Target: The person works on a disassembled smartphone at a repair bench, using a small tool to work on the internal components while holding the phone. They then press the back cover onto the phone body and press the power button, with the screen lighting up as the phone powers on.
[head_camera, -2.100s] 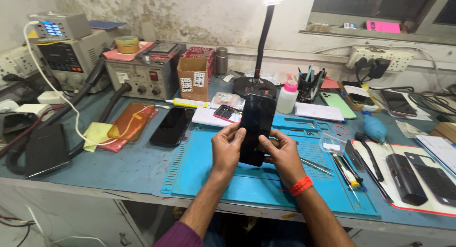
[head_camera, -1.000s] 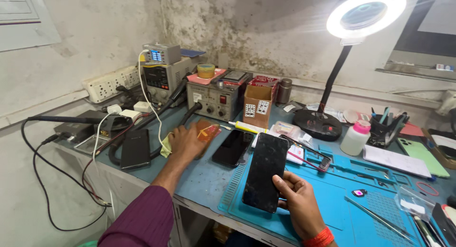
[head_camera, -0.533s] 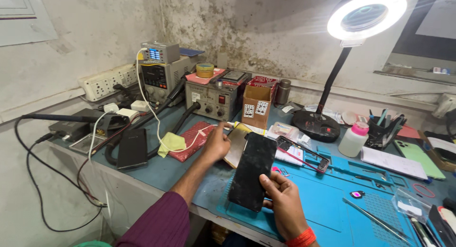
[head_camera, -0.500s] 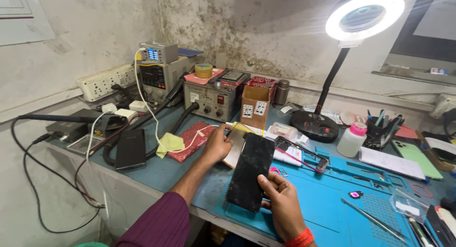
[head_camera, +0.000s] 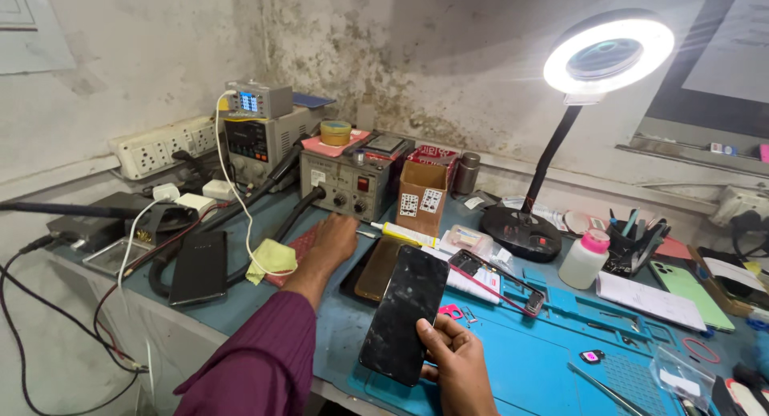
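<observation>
Low in the frame's centre the right hand (head_camera: 456, 360) pinches a dark phone (head_camera: 404, 313) by its lower edge above the blue mat (head_camera: 529, 368), while the left hand (head_camera: 332, 238), fingers spread, rests flat beside a gold phone (head_camera: 384, 268) on the bench (head_camera: 240, 304).

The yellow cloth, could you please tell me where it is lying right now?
In the head view, the yellow cloth lies left of centre on the bench, between the black phone and the left hand.
</observation>
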